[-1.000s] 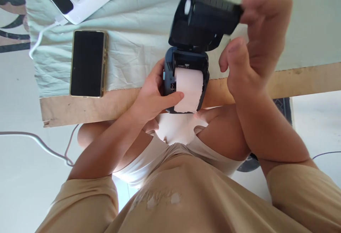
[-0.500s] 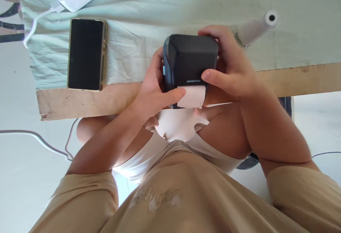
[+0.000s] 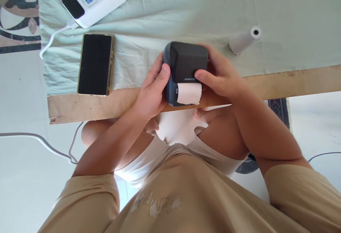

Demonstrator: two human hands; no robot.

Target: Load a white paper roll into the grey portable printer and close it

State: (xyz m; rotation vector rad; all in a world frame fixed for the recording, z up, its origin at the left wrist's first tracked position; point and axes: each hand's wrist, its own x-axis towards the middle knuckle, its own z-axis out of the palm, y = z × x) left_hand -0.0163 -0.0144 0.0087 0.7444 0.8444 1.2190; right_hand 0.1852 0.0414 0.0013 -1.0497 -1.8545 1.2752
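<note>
Between my hands is a black label printer with a dark blue side, held over the table's front edge. A torn-edged strip of white paper sticks out of its front. My left hand grips the printer's left side, thumb on the side near the lid. My right hand wraps the right side, its thumb on the lid's lower right corner; its other fingers are partly hidden behind the printer. Right of the printer, a white paper roll lies on the green cloth.
A phone in a clear case lies to the left on the cloth-covered table. Behind it sits a white power bank with a plugged-in white cable. The table's bare wooden edge runs above my crossed legs.
My left thumb has moved from the paper strip up to the printer's left side. The view has shifted, showing more of the power bank and a panda picture at the upper left.
</note>
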